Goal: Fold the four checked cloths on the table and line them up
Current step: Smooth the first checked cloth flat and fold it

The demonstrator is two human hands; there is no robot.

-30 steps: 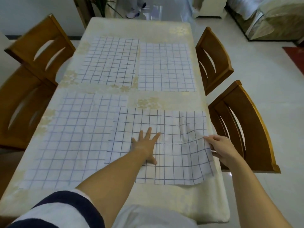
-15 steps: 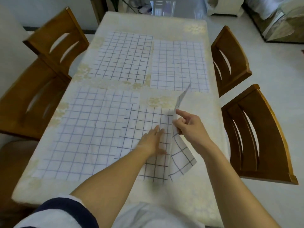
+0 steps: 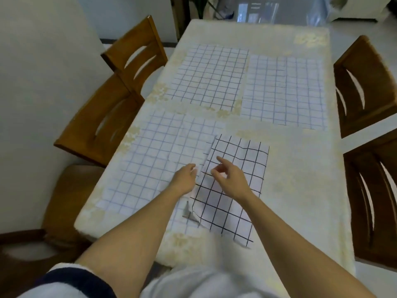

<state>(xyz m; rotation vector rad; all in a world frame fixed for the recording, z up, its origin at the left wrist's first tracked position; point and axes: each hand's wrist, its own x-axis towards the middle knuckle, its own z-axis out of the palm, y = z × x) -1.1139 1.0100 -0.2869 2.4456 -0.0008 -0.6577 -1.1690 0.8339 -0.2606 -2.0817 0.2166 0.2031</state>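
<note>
Near-right cloth [image 3: 247,160], thin white fabric with a dark grid, lies doubled into a tall rectangle near the table's [image 3: 300,179] front edge, overlapping the paler near-left cloth [image 3: 154,160]; its lower left corner curls up. Left hand [image 3: 184,178] sits at the cloth's left border, pinch or press not discernible. Right hand [image 3: 229,179] hovers above the cloth, fingers loosely curled, index out, holding nothing.

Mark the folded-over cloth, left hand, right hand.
folded-over cloth [image 3: 242,155], head view, upper part of its top layer
left hand [image 3: 184,178], head view, back of the hand
right hand [image 3: 231,179], head view, back of the hand
</note>
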